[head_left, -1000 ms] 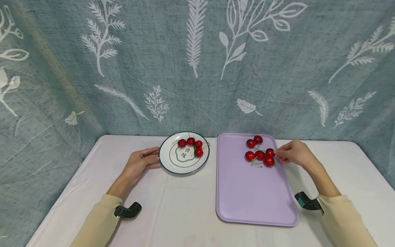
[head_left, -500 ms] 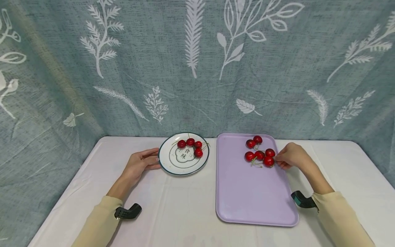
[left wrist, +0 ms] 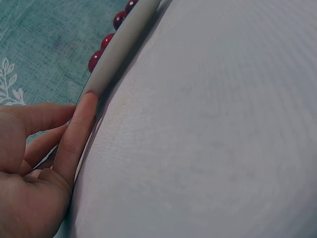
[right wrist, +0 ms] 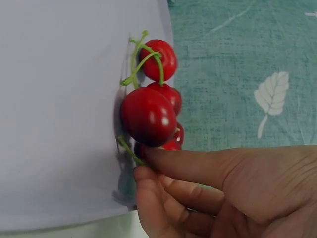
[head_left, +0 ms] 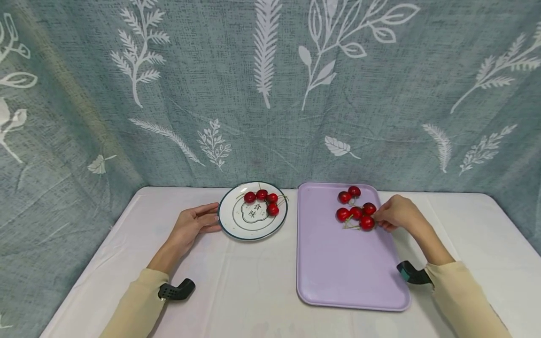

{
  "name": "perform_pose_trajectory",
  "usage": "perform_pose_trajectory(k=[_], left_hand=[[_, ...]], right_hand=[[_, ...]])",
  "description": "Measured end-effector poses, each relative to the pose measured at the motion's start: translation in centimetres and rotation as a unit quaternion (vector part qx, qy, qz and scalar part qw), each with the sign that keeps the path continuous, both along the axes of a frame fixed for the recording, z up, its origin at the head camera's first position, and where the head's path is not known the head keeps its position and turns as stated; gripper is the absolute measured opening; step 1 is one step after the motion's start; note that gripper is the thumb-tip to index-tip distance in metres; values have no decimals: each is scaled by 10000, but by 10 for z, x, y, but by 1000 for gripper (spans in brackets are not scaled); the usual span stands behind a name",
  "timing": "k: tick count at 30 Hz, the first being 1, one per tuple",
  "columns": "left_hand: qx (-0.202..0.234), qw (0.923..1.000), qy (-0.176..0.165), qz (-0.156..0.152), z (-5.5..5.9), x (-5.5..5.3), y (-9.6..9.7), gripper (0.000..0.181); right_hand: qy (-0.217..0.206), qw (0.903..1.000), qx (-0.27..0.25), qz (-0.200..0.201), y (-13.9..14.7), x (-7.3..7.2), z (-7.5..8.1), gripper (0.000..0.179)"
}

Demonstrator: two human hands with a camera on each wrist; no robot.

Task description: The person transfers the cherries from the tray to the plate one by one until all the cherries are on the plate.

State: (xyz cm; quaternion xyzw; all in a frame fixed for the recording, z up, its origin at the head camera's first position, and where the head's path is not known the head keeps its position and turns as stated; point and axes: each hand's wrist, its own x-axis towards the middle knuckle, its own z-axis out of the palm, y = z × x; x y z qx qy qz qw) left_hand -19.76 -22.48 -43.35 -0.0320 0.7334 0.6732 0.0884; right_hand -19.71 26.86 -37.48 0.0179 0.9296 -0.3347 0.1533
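My left hand (head_left: 190, 224) rests at the left edge of a white plate (head_left: 249, 230) with a dark rim. Its fairly straight fingers touch the rim, seen edge-on in the left wrist view. Several red cherries (head_left: 250, 197) lie on the plate. At the far right of the purple tray (head_left: 342, 267), my right hand (head_left: 399, 213) is beside several more cherries (head_left: 356, 213). In the right wrist view, its thumb and forefinger pinch a green stem (right wrist: 130, 149) just below the large front cherry (right wrist: 148, 116). The thumb hides part of the cherries behind.
A white cloth (head_left: 253, 281) covers the table, with the plate and tray standing a small gap apart. A green-blue curtain (head_left: 236, 94) with white leaf prints hangs right behind the table's far edge.
My right hand has moved slightly left and down to the nearest cherry, which has shifted a little left and towards me. The left hand and plate stay put.
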Motion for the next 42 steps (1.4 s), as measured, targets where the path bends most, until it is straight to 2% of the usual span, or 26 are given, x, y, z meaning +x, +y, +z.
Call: perform_pose_trajectory(k=[3, 8, 10, 16, 25, 35, 42], left_hand=[[-13, 10000, -20, 48, 1, 0, 2, 52], [10, 10000, -18, 81, 0, 0, 3, 52], [25, 10000, -4, 86, 0, -1, 3, 52], [67, 9999, 5, 87, -1, -1, 4, 52], [49, 9999, -49, 84, 1, -1, 5, 53], [-32, 10000, 12, -35, 3, 1, 3, 52], [-56, 10000, -14, -29, 3, 0, 4, 52]], right_hand=[[86, 9998, -178, -38, 4, -2, 0, 23], [527, 9983, -220, -152, 10, -5, 1, 29], [568, 9976, -323, -223, 12, -7, 2, 32], [421, 9936, -1007, -283, 16, -8, 8, 37], [242, 9853, -1668, -294, 9, -5, 18, 40], [193, 9834, -1782, -269, -20, -6, 18, 35], [59, 9761, -2170, -139, -45, -6, 17, 30]])
